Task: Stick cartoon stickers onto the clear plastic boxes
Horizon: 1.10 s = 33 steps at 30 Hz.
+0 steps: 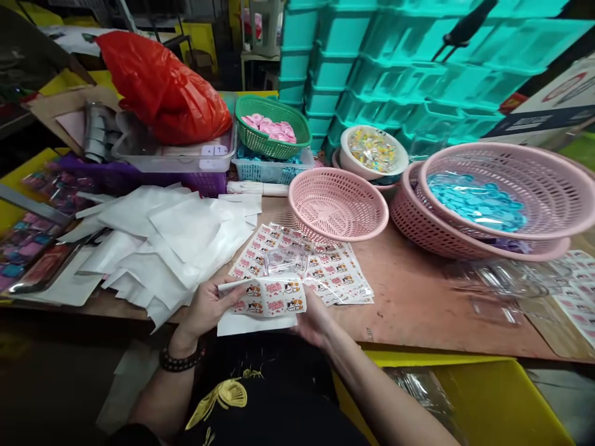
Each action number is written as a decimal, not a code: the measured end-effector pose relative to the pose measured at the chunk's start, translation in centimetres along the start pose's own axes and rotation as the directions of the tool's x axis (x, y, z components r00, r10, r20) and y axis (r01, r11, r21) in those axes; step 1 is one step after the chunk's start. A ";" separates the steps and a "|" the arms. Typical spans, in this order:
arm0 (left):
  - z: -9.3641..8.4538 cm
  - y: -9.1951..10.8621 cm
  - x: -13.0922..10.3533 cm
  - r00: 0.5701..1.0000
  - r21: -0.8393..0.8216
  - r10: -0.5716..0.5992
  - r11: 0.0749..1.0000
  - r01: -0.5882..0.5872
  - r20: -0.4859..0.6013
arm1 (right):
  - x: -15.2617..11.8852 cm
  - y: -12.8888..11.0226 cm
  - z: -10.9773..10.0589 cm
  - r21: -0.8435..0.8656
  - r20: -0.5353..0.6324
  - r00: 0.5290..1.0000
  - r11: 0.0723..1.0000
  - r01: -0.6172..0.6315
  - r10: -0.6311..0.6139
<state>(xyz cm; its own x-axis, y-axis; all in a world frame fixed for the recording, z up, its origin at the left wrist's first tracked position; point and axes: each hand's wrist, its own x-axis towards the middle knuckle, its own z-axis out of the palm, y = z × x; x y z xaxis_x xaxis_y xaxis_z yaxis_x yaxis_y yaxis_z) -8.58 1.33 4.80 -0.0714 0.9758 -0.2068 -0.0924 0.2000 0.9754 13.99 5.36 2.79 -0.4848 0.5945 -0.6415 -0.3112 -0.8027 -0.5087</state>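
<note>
The left hand [209, 306] pinches one end of a cartoon-animal sticker sheet [274, 297], stretched between both hands; the right hand [313, 322] meets the other end — fingers hidden, grip unclear. Its pink lettering is too small to read. Just beyond the grip, a clear plastic case [284, 261] lies on matching sheets [346, 272].

The reddish-brown wooden counter [400, 291] is moderately lit, while the lower left is sunk in shadow. Glare is thrown back by the shiny red plastic bag [162, 87]. The large pink perforated plastic basket [548, 176] is stretched by edge distortion.
</note>
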 end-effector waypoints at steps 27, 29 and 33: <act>4.5 4.5 3.4 0.886 0.685 -0.154 0.696 -0.216 0.437 | -5.8 -4.2 -2.5 -0.815 0.379 0.662 0.104 0.569 -0.647; 4.5 4.2 3.9 0.839 0.677 -0.265 0.719 -0.157 0.475 | -6.0 -4.3 -2.7 -0.818 0.427 0.635 0.023 0.574 -0.644; 4.4 3.1 4.4 0.777 0.662 -0.344 0.740 -0.121 0.527 | -6.1 -4.6 -2.7 -0.850 0.374 0.712 0.087 0.519 -0.594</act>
<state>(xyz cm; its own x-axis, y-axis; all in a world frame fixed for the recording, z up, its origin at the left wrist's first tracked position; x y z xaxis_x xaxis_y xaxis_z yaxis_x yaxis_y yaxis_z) -4.77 6.63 7.30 0.4994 0.7364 -0.4563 0.5973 0.0888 0.7971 20.54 5.56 7.52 -0.4659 0.8828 0.0597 0.4164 0.2783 -0.8655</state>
